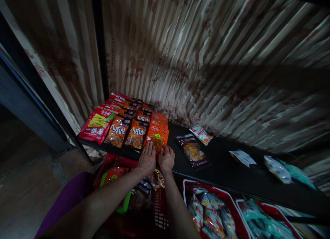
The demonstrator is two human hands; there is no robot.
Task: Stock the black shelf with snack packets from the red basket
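Observation:
Both my hands rest at the front edge of a black shelf, on a stack of orange snack packets. My left hand lies on the stack's front left corner with fingers stretched flat over it. My right hand presses the front right corner, fingers curled against the packet's edge. Left of the stack stand rows of orange-brown snack bags and a red packet with a green and yellow picture.
A dark brown packet, a small red-white packet and several pale and teal packets lie further right on the shelf. Red baskets full of snack bags stand below. A striped wall rises behind.

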